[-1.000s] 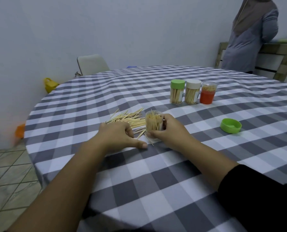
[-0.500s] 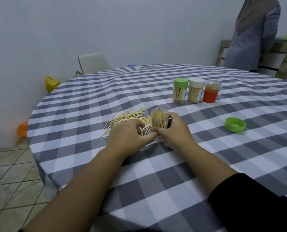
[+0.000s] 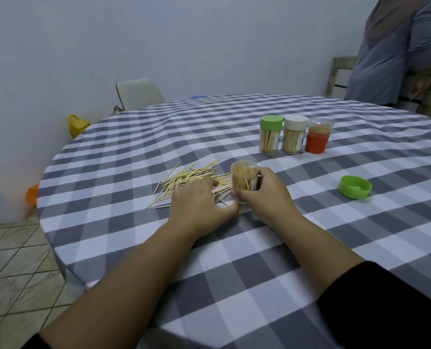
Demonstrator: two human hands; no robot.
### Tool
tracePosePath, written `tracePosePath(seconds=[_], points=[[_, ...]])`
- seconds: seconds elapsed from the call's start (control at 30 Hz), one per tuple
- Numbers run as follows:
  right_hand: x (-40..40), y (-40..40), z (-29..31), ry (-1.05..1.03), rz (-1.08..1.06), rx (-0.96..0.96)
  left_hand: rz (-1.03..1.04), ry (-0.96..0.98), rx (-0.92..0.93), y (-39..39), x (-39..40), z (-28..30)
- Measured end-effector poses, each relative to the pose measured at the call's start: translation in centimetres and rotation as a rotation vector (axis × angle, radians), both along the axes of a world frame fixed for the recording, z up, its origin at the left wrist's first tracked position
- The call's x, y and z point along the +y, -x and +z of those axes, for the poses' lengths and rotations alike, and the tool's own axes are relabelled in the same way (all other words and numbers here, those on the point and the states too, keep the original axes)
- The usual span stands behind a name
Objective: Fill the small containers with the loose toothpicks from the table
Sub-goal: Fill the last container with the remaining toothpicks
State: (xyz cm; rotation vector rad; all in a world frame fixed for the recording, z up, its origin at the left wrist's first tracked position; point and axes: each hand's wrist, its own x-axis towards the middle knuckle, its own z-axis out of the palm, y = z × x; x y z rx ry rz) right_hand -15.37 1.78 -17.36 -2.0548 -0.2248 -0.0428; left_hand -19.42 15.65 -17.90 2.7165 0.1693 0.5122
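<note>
Lowered again, the left hand [image 3: 199,205] presses curled onto the loose toothpicks [image 3: 189,177]; whether it pinches any, I cannot tell. Right hand [image 3: 262,195] grips the open container [image 3: 243,176] on the checked tablecloth [image 3: 234,273], by a pale wall [image 3: 159,41].

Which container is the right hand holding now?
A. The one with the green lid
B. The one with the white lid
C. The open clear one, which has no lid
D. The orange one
C: the right hand grips the open clear container, which is full of toothpicks and has no lid, beside the loose toothpicks; the three other containers stand apart in a row further back.
</note>
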Motion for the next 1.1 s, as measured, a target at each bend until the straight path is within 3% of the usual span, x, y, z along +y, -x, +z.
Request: tracePosePath(seconds=[0.17,0.3,0.43,0.53,0.6,0.7,0.83,1.1], points=[[0.0,0.1,0.0,0.004,0.012,-0.01,0.002,0.167,0.08,-0.2,0.6,0.2],[0.0,0.1,0.1,0.014,0.017,-0.007,-0.01,0.244,0.016,-0.9,1.4,-0.1],[0.0,0.2,0.1,0.009,0.025,-0.004,0.019,0.063,-0.072,-1.4,1.9,-0.3],[0.0,0.3,0.2,0.002,0.031,-0.003,-0.013,-0.295,-0.046,-1.5,1.8,0.1],[0.0,0.3,0.2,-0.001,0.032,-0.003,-0.086,-0.421,0.001,-1.5,1.2,0.4],[0.0,0.3,0.2,-0.003,0.038,-0.005,-0.136,-0.374,0.133,-1.9,0.5,1.0],[0.0,0.2,0.1,0.003,0.036,-0.006,-0.12,-0.467,0.257,-2.6,0.7,0.9],[0.1,0.0,0.0,0.022,0.033,0.01,-0.08,-0.491,0.386,-3.3,0.9,1.4]])
